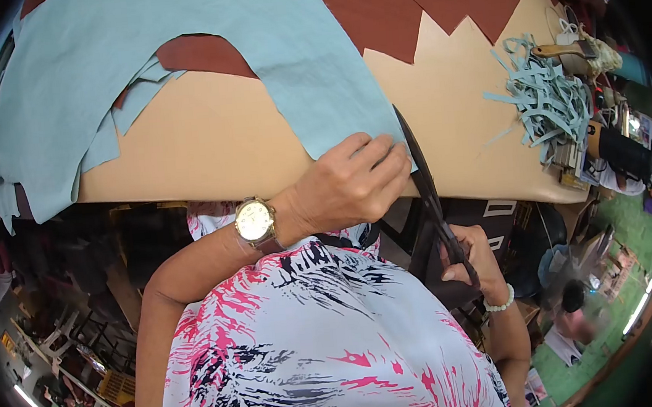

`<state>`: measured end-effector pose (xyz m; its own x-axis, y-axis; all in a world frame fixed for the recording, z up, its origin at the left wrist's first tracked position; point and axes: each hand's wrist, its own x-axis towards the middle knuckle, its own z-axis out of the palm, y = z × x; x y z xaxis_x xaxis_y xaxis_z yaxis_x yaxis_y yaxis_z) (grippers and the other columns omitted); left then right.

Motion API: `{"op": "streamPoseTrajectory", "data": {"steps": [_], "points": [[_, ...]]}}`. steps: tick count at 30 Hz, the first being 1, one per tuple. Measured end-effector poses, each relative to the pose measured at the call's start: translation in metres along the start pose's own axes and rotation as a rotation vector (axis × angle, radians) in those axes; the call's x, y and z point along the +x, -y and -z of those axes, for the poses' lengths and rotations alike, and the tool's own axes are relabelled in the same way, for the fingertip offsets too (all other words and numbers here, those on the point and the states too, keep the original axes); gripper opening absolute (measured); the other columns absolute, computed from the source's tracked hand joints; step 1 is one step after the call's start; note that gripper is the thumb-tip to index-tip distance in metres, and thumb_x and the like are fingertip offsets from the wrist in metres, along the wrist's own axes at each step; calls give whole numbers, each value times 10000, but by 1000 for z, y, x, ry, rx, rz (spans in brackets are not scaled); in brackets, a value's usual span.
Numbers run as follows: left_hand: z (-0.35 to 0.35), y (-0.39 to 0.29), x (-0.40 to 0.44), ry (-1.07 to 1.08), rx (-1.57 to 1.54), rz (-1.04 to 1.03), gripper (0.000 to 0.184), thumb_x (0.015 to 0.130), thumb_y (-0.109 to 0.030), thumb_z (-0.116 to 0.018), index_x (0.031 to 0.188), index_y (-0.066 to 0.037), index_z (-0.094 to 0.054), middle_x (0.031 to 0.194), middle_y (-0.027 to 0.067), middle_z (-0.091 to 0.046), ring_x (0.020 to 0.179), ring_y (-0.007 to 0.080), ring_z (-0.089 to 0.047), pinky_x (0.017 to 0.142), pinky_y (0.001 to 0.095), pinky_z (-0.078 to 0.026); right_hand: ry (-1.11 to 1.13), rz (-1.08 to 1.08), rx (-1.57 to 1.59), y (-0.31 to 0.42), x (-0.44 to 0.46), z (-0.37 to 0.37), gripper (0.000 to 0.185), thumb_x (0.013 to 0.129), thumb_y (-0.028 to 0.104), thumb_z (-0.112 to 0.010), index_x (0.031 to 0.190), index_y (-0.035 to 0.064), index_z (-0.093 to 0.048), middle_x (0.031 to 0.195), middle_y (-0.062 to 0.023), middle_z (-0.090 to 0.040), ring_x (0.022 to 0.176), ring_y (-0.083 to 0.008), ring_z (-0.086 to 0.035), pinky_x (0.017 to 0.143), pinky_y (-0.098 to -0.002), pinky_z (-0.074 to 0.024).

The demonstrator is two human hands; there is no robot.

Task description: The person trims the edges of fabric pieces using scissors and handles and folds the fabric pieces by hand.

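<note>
Light blue fabric (323,66) lies across the table, and a strip of it reaches down to the near edge. My left hand (358,179), with a watch on the wrist, pinches the lower end of that strip. Large dark scissors (432,203) are in my right hand (472,257), its fingers through the handles, below the table edge. Their blades point up along the right edge of the blue fabric, close to my left fingers. How far apart the blades stand is hard to make out.
Brown-red fabric pieces (379,8) with pointed edges lie at the back of the tan table (184,146). On the right is a heap of blue fabric scraps (548,102), with a wooden-handled brush (567,50) beside it. Other people are in the background.
</note>
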<state>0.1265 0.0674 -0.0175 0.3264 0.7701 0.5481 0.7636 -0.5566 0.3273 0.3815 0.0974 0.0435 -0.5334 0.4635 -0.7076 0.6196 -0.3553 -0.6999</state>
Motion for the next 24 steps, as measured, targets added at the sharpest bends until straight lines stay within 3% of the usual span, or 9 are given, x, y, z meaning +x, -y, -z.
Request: {"op": "streamPoseTrajectory", "data": {"steps": [3,6,15,18,24], "points": [[1,0,-1,22,7,-33,240,661,-94,-584,876,10,-612,914,99,-606,858,211,-589,683,299,-476,3,0,2,2,4,-1,478,539,375,-833,614,48,-493,543,48,-426,500,-32,-370,439,-197,-253],[-3,0,0,-67,-18,-57,181,677,-116,-581,776,36,-598,840,107,-581,797,203,-552,643,289,-448,6,7,9,2,6,-2,476,541,371,-835,616,49,-492,541,48,-425,499,-29,-366,438,-196,-251],[-6,-2,-1,-85,-55,-49,147,698,-110,-585,750,26,-593,829,101,-582,793,197,-554,634,289,-450,-14,27,-14,-2,7,-5,430,549,308,-835,622,54,-496,523,60,-404,487,-21,-342,434,-202,-222],[-4,-4,-2,-17,-76,-20,254,656,-113,-602,873,18,-608,903,99,-600,852,208,-586,674,293,-476,-23,5,-19,1,6,-7,405,554,280,-831,624,55,-502,515,63,-395,485,-19,-336,435,-202,-216],[-3,-3,-4,-8,-75,-40,240,662,-108,-600,867,17,-611,892,96,-602,849,203,-587,669,287,-479,-41,-13,3,-4,2,-11,385,570,262,-819,621,52,-500,506,61,-380,482,-28,-333,437,-208,-220]]}}
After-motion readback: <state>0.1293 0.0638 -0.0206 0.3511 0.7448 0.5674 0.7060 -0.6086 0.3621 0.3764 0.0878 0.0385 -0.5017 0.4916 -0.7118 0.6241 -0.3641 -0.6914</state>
